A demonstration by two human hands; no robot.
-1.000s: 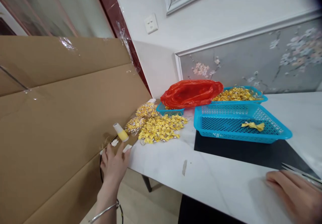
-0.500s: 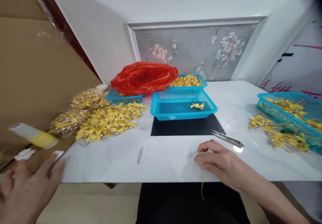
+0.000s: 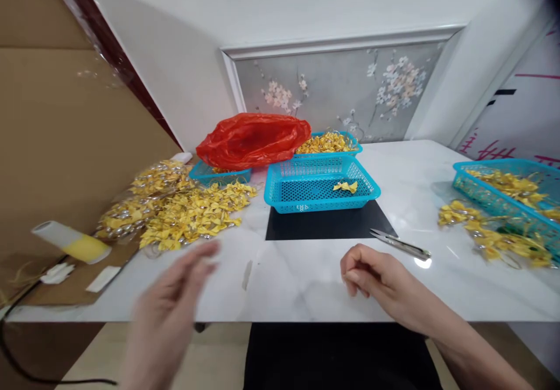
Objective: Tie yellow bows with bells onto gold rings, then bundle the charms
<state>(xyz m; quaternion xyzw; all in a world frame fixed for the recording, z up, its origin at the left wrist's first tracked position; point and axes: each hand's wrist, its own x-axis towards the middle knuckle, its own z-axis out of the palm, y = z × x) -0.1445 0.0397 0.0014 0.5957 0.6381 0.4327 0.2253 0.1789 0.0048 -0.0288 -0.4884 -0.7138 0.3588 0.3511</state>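
As right hand (image 3: 371,276) rests curled, snips (image 3: 400,244) lie near, tips apparently left.

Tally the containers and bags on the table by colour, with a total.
Blue baskets: 4 – centre, behind it, under the bag, far right.
Red plastic bag: 1.
Total: 5.

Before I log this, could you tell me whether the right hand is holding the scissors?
No, the right hand rests curled on the table, with the scissors lying apart.
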